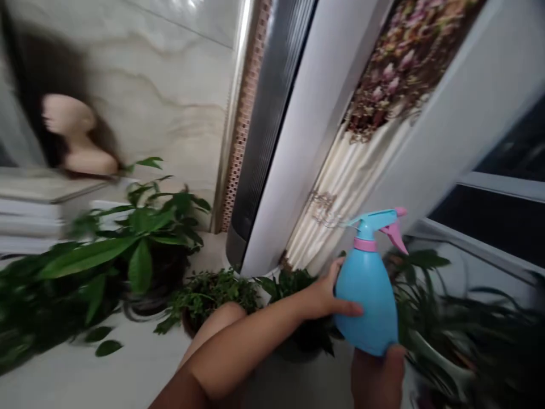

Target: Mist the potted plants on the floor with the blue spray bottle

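Observation:
A light blue spray bottle [369,295] with a pink collar and pink trigger is held upright above the potted plants, its nozzle pointing left. My left hand [326,295] reaches in from the lower left and grips the bottle's side, with the thumb laid across its front. My right hand [378,375] comes up from the bottom edge and cups the bottle's base, and most of its fingers are hidden behind the bottle. My bare knee [217,324] shows under the left forearm.
Several potted plants stand on the pale floor: a big-leaved one [140,238] at left, a small bushy one [213,292] in the middle, a long-leaved one [430,307] at right. Behind them are a white tower unit [289,142], a floral curtain [361,153] and a window [502,216]. A wig head [72,136] sits on a shelf at left.

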A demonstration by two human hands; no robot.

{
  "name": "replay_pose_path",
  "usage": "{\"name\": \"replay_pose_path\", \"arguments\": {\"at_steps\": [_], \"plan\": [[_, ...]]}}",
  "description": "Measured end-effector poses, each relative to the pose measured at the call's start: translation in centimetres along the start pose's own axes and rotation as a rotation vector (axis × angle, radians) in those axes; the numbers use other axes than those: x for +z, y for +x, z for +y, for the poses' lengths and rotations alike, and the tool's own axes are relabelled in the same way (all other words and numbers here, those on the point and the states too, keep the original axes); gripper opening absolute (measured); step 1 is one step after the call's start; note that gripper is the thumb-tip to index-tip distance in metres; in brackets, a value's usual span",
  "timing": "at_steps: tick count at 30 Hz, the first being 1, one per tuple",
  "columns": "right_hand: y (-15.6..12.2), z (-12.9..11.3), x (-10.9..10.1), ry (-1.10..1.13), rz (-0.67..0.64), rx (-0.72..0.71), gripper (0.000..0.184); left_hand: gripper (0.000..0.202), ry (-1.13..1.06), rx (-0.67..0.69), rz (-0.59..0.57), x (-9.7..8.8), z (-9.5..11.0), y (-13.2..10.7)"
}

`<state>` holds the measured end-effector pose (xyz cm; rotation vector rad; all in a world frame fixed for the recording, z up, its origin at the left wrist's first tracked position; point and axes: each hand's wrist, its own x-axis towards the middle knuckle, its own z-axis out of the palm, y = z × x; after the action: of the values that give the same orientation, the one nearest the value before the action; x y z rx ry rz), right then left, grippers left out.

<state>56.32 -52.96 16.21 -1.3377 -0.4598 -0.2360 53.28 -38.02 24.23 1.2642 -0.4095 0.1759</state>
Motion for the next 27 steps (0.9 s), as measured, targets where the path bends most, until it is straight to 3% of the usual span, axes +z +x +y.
{"name": "replay_pose_path", "arguments": {"at_steps": [2,4,7,12,17,22,25,27], "plan": [[-1.4,-0.2,-1.4,-0.029,0.156,0.002,0.07,0.122,-0.078,-0.027,-0.137,0.4,-1.7,1.4],[-1.6,-0.9,-2.5,-0.013,0.234,0.01,0.077,0.118,-0.104,-0.035,-0.218,0.5,-3.9,2.1],[-0.3,-2.9,-4.1,-0.045,0.236,-0.018,0.087,0.115,-0.22,-0.102,-0.25,0.1,-7.8,2.7],[1.0,-4.2,-5.1,-0.2,0.273,0.019,0.077,0.116,-0.284,-0.264,-0.325,-0.6,-12.4,3.2],[0.3,-4.0,-2.9,-0.364,0.384,-0.02,0.097,0.115,-0.046,-0.074,-0.406,0.0,-11.7,2.9],[0.7,-5.5,-0.2,-0.658,0.533,-0.102,0.126,0.108,0.156,-0.007,-0.358,0.9,-10.5,2.2],[1.3,-5.5,0.5,-0.71,0.608,-0.025,0.126,0.115,0.216,-0.001,-0.342,1.3,-11.1,1.7],[1.8,-4.7,0.2,-0.695,0.581,-0.01,0.116,0.114,0.272,0.011,-0.255,1.6,-11.9,0.8]]}}
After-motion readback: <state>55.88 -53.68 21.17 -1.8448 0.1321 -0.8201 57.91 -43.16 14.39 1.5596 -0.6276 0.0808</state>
